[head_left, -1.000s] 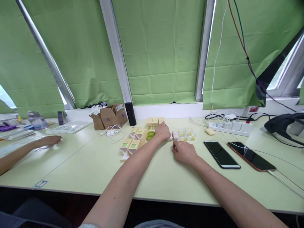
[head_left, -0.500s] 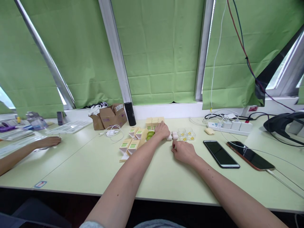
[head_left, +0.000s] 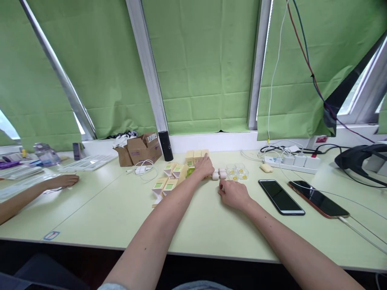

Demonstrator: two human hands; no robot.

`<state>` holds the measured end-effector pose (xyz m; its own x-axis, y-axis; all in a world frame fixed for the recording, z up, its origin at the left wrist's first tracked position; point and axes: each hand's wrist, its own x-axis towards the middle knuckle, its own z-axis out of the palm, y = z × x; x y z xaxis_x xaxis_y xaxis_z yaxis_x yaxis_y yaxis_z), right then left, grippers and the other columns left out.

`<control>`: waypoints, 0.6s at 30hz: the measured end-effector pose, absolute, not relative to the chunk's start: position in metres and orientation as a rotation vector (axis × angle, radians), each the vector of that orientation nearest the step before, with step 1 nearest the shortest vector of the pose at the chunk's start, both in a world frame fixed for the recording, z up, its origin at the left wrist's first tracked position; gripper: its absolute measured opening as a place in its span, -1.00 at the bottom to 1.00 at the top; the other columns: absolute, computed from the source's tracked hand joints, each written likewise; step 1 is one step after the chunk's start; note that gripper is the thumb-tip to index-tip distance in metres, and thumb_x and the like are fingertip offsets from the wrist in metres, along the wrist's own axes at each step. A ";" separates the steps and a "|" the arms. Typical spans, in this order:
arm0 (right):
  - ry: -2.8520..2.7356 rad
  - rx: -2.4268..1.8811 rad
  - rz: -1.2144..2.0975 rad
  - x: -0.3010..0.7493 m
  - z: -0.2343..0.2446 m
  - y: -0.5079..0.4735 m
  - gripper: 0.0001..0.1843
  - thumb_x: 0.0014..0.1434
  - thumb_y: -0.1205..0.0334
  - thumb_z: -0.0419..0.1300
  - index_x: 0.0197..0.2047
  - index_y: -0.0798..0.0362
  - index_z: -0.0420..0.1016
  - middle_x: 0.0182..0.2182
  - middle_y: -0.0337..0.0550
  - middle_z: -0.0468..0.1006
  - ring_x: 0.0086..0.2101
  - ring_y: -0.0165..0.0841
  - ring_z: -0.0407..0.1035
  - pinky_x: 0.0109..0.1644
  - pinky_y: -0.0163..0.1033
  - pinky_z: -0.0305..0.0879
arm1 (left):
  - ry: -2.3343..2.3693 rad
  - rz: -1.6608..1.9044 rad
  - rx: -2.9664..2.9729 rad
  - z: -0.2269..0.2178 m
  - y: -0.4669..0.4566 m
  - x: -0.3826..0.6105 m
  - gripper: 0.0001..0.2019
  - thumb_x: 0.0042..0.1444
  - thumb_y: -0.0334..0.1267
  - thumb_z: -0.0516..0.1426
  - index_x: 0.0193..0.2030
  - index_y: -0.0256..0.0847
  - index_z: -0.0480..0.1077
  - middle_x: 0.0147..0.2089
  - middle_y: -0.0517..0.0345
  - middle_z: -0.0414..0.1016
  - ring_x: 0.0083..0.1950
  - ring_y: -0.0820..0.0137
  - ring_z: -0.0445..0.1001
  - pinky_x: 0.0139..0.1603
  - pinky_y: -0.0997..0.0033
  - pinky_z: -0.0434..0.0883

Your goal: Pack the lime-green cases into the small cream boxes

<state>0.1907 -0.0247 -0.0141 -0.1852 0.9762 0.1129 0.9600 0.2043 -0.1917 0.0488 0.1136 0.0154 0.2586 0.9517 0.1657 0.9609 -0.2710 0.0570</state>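
My left hand [head_left: 204, 166] reaches across the desk beside a row of small cream boxes [head_left: 194, 154]. One finger points away from me at the right end of the row; the other fingers are mostly hidden, so its grip cannot be told. Partly behind that wrist are small green containers [head_left: 190, 172]. Just right of it stand small pale pink containers [head_left: 223, 174], then clear containers with yellow marks [head_left: 237, 172]. My right hand [head_left: 234, 192] rests on the desk below these, fingers curled closed, with nothing visible in them. More cream boxes with green labels [head_left: 169, 185] lie left of my left forearm.
A brown carton [head_left: 144, 149] and black bottle [head_left: 165, 146] stand by the wall. Two phones [head_left: 281, 197], a power strip [head_left: 290, 162], cables and a black headset [head_left: 359, 161] occupy the right side. At left, another person's hand [head_left: 63, 181] rests near white trays [head_left: 89, 162].
My left hand has shifted slightly left, uncovering more of the pale pink containers and covering more of the green ones. My right hand stays in place.
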 end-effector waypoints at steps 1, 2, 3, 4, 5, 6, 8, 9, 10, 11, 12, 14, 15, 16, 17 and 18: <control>-2.267 -1.855 0.115 0.191 -0.014 -0.025 -0.80 0.33 0.18 0.13 -0.05 0.00 0.51 -0.08 0.02 0.68 -0.09 -0.08 0.57 -0.19 -0.18 0.24 | -1.851 -0.273 -2.444 0.018 0.112 0.046 -0.50 0.19 -0.30 0.12 0.28 -0.31 0.39 0.61 -0.25 0.00 0.33 0.02 0.47 0.31 0.05 0.36; -2.268 -1.855 0.117 0.191 -0.014 -0.025 -0.80 0.34 0.17 0.13 -0.04 0.00 0.51 -0.08 0.02 0.68 -0.09 -0.08 0.57 -0.19 -0.18 0.25 | -1.842 -0.292 -2.436 0.021 0.109 0.042 -0.53 0.20 -0.30 0.11 0.25 -0.28 0.42 0.61 -0.21 0.04 0.30 0.03 0.49 0.31 0.06 0.36; -2.269 -1.856 0.119 0.190 -0.014 -0.025 -0.80 0.34 0.17 0.13 -0.04 0.00 0.51 -0.08 0.02 0.68 -0.08 -0.08 0.57 -0.19 -0.18 0.25 | -1.831 -0.316 -2.429 0.024 0.107 0.038 -0.56 0.23 -0.29 0.09 0.24 -0.24 0.44 0.59 -0.16 0.09 0.29 0.05 0.50 0.30 0.08 0.37; -2.270 -1.859 0.121 0.190 -0.014 -0.025 -0.80 0.34 0.17 0.13 -0.04 0.00 0.51 -0.08 0.02 0.68 -0.08 -0.08 0.56 -0.18 -0.17 0.25 | -1.825 -0.346 -2.415 0.027 0.105 0.033 -0.57 0.26 -0.28 0.07 0.25 -0.21 0.43 0.56 -0.13 0.18 0.30 0.06 0.49 0.31 0.09 0.36; -2.271 -1.864 0.123 0.190 -0.014 -0.025 -0.80 0.35 0.17 0.13 -0.04 -0.01 0.51 -0.07 0.02 0.68 -0.08 -0.09 0.56 -0.18 -0.17 0.25 | -1.824 -0.378 -2.399 0.031 0.103 0.027 -0.56 0.28 -0.28 0.05 0.28 -0.20 0.41 0.50 -0.12 0.30 0.32 0.07 0.47 0.32 0.10 0.36; -2.271 -1.869 0.125 0.190 -0.014 -0.025 -0.80 0.35 0.16 0.12 -0.03 0.00 0.51 -0.07 0.03 0.68 -0.08 -0.09 0.56 -0.17 -0.17 0.25 | -1.834 -0.407 -2.383 0.034 0.100 0.020 -0.54 0.30 -0.28 0.03 0.31 -0.19 0.40 0.40 -0.12 0.43 0.32 0.08 0.48 0.30 0.12 0.37; -2.269 -1.877 0.129 0.189 -0.013 -0.025 -0.79 0.36 0.16 0.12 -0.03 0.00 0.51 -0.07 0.04 0.67 -0.07 -0.09 0.56 -0.17 -0.17 0.26 | -1.856 -0.466 -2.350 0.040 0.093 0.005 -0.52 0.33 -0.28 0.01 0.36 -0.16 0.37 0.28 -0.07 0.56 0.30 0.13 0.49 0.27 0.19 0.39; -2.268 -1.878 0.131 0.189 -0.013 -0.025 -0.79 0.36 0.16 0.12 -0.02 0.00 0.51 -0.07 0.05 0.67 -0.07 -0.09 0.56 -0.17 -0.17 0.26 | -1.861 -0.494 -2.339 0.042 0.089 -0.002 -0.52 0.35 -0.27 0.00 0.36 -0.13 0.38 0.26 -0.03 0.58 0.29 0.15 0.50 0.26 0.22 0.40; -2.267 -1.878 0.133 0.189 -0.013 -0.026 -0.79 0.35 0.17 0.12 -0.03 0.01 0.51 -0.07 0.05 0.67 -0.07 -0.09 0.56 -0.17 -0.17 0.26 | -1.866 -0.517 -2.329 0.043 0.085 -0.009 -0.54 0.35 -0.27 0.00 0.34 -0.11 0.40 0.23 0.00 0.60 0.27 0.17 0.51 0.25 0.23 0.41; -2.265 -1.878 0.135 0.189 -0.013 -0.026 -0.79 0.35 0.17 0.12 -0.03 0.01 0.52 -0.07 0.05 0.68 -0.07 -0.09 0.56 -0.17 -0.17 0.25 | -1.869 -0.534 -2.322 0.044 0.079 -0.014 -0.55 0.35 -0.27 0.01 0.32 -0.10 0.44 0.20 0.02 0.63 0.24 0.18 0.53 0.23 0.24 0.41; -2.264 -1.877 0.136 0.189 -0.012 -0.026 -0.79 0.35 0.17 0.12 -0.03 0.01 0.52 -0.07 0.05 0.68 -0.07 -0.09 0.56 -0.17 -0.17 0.25 | -1.875 -0.552 -2.311 0.044 0.073 -0.019 -0.58 0.34 -0.27 0.02 0.27 -0.10 0.48 0.15 0.02 0.65 0.22 0.18 0.54 0.22 0.25 0.42; -2.262 -1.880 0.135 0.188 -0.012 -0.026 -0.79 0.35 0.17 0.13 -0.02 0.00 0.52 -0.08 0.04 0.68 -0.07 -0.08 0.56 -0.17 -0.17 0.26 | -1.870 -0.573 -2.279 0.042 0.060 -0.026 -0.63 0.33 -0.26 0.06 0.18 -0.07 0.56 0.08 0.03 0.68 0.18 0.16 0.55 0.20 0.25 0.41; -2.261 -1.881 0.135 0.188 -0.012 -0.026 -0.78 0.35 0.17 0.13 -0.02 0.00 0.52 -0.08 0.03 0.68 -0.07 -0.08 0.56 -0.17 -0.16 0.26 | -1.856 -0.551 -2.271 0.041 0.054 -0.029 -0.64 0.32 -0.25 0.08 0.16 -0.06 0.58 0.04 0.02 0.69 0.17 0.14 0.55 0.20 0.23 0.41; -2.260 -1.882 0.136 0.188 -0.011 -0.026 -0.78 0.35 0.16 0.12 -0.02 -0.01 0.52 -0.07 0.03 0.68 -0.07 -0.08 0.56 -0.17 -0.16 0.26 | -1.844 -0.523 -2.257 0.039 0.047 -0.030 -0.67 0.32 -0.25 0.09 0.12 -0.07 0.60 0.01 -0.01 0.69 0.17 0.11 0.54 0.20 0.21 0.40; -2.258 -1.883 0.139 0.188 -0.011 -0.026 -0.78 0.35 0.16 0.12 -0.02 -0.01 0.52 -0.07 0.03 0.68 -0.07 -0.08 0.56 -0.17 -0.16 0.26 | -1.822 -0.490 -2.248 0.036 0.041 -0.031 -0.68 0.33 -0.24 0.09 0.10 -0.08 0.61 -0.01 -0.05 0.68 0.16 0.08 0.54 0.19 0.18 0.39; -2.255 -1.884 0.144 0.188 -0.011 -0.026 -0.78 0.35 0.16 0.12 -0.02 -0.01 0.53 -0.07 0.04 0.68 -0.06 -0.08 0.56 -0.16 -0.16 0.26 | -1.791 -0.462 -2.246 0.033 0.035 -0.032 -0.69 0.33 -0.25 0.09 0.09 -0.08 0.61 -0.02 -0.08 0.67 0.15 0.06 0.54 0.19 0.16 0.38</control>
<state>0.1881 -0.0263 -0.0107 -0.1681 0.9817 0.0896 0.9623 0.1832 -0.2008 -0.0325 0.0351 0.0334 0.2025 0.9012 0.3831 0.9741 -0.2256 0.0158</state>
